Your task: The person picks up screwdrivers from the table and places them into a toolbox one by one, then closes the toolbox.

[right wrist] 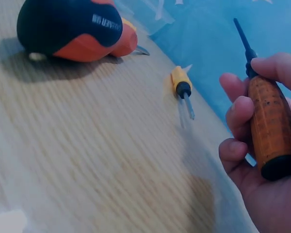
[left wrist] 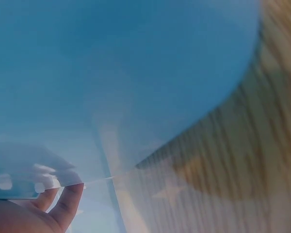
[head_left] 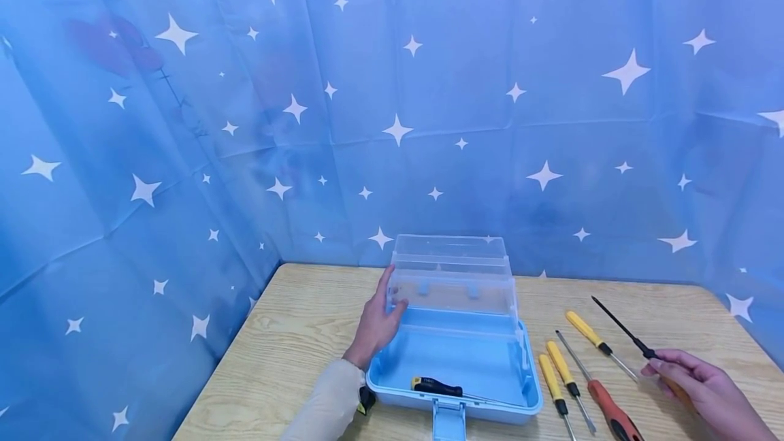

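A light-blue toolbox (head_left: 456,359) stands on the table with its clear lid (head_left: 453,271) raised. My left hand (head_left: 375,325) holds the lid's left edge, thumb on the near side; fingers also show at the clear plastic in the left wrist view. Inside the box, along its front, lies a screwdriver with a black and yellow handle (head_left: 437,386). My right hand (head_left: 710,386) grips a screwdriver (right wrist: 272,121) by its orange handle, its dark shaft pointing up and away, right of the box.
Right of the box lie several screwdrivers: yellow-handled ones (head_left: 584,327) and a red and black one (head_left: 606,403). A small black and yellow object (head_left: 365,400) is partly hidden by the left sleeve. Behind the wooden table (head_left: 294,312) hangs a blue star-patterned curtain (head_left: 343,87).
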A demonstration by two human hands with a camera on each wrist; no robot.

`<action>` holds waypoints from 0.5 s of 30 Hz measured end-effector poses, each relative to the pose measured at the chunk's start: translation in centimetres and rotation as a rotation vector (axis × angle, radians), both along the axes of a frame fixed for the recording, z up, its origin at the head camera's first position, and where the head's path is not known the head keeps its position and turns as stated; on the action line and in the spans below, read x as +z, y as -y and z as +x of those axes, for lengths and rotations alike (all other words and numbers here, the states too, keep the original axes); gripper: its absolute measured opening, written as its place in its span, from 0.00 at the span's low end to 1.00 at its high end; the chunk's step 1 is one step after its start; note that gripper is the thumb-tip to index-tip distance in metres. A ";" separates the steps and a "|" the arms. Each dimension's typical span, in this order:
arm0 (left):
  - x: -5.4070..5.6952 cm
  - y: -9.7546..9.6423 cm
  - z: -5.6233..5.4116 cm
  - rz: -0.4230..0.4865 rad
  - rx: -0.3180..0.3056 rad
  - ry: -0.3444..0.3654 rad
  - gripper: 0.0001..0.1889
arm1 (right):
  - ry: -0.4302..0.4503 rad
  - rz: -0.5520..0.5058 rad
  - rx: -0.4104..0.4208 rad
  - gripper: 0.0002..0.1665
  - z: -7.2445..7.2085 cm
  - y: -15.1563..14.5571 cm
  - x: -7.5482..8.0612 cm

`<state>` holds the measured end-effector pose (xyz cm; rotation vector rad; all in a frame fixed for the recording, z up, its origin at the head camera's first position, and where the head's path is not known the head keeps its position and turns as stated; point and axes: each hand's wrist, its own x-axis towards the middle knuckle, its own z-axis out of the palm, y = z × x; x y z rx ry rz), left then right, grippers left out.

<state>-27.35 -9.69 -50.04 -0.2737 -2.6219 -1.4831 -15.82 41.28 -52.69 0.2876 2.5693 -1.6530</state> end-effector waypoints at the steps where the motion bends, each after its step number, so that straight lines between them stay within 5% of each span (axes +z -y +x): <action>1: 0.0 0.0 0.0 0.000 0.000 0.004 0.37 | -0.008 -0.002 0.004 0.27 0.0 0.0 0.0; 15: 0.0 0.0 0.0 -0.003 0.000 -0.001 0.37 | -0.036 0.001 0.044 0.28 0.1 1.1 1.5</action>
